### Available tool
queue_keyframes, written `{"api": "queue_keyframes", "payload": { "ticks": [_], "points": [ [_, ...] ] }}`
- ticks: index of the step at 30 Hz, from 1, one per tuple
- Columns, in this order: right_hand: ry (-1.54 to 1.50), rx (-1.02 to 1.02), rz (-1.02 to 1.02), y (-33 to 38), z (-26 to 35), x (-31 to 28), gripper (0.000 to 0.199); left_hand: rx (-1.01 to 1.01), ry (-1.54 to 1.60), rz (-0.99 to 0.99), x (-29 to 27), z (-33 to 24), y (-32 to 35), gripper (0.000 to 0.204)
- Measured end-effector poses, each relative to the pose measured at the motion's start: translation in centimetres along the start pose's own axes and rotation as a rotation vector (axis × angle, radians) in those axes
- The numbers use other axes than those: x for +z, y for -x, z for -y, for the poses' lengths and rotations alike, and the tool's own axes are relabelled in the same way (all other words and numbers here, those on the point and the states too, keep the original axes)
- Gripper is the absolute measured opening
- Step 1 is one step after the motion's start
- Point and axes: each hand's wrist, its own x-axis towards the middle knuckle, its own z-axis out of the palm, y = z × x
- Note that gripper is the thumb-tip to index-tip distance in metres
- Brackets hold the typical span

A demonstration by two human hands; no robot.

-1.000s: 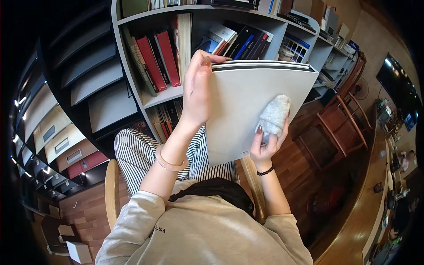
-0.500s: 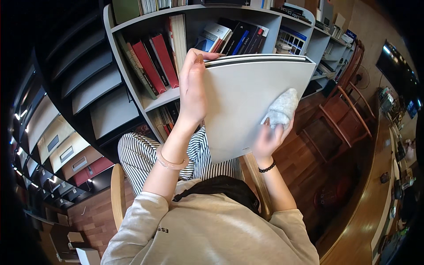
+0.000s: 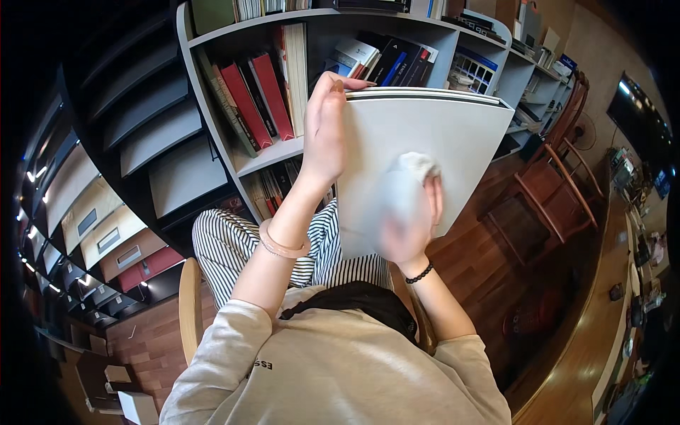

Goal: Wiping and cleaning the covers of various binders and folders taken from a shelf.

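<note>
A large, flat white book or slipcase [image 3: 460, 149] with a dark layer along its top edge is held up in front of my lap. My left hand [image 3: 329, 131] grips it by the upper left corner, thumb at the edge and fingers reaching over the top. Against its broad pale face, my right hand [image 3: 414, 223] presses a light grey cloth [image 3: 407, 188], both smeared by motion. A pink bangle circles my left wrist and a dark beaded bracelet my right.
Ahead stands a grey bookshelf [image 3: 273, 157] with red binders [image 3: 271, 95] and several books. Dark slanted racks with sample panels [image 3: 106, 234] rise at left. A wooden chair [image 3: 559, 191] and a long wooden counter [image 3: 567, 361] are at right. I sit in a wooden-armed chair [image 3: 190, 304].
My right hand has swept the cloth left across the white face, from near its right edge to its middle. The left hand keeps its grip; the view has shifted slightly.
</note>
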Motion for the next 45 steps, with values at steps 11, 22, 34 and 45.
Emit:
{"api": "queue_keyframes", "payload": {
  "ticks": [11, 22, 34, 45],
  "points": [
    [-0.055, -0.081, 0.096, -1.6, 1.2, 0.2, 0.016, -0.002, 0.023, -0.024, -0.2, 0.1, 0.1, 0.03],
    [-0.156, -0.278, 0.246, -1.3, 1.6, -0.1, 0.014, 0.016, 0.006, -0.015, -0.2, 0.1, 0.2, 0.029],
    [-0.225, -0.316, 0.355, 0.4, 1.1, -0.3, 0.01, -0.011, -0.112, -0.024, -0.3, 0.0, 0.1, 0.042],
    [-0.302, -0.288, 0.606, 2.5, 1.1, -2.2, 0.011, 0.003, -0.093, -0.03, -0.6, 0.4, 0.0, 0.038]
  ]
}}
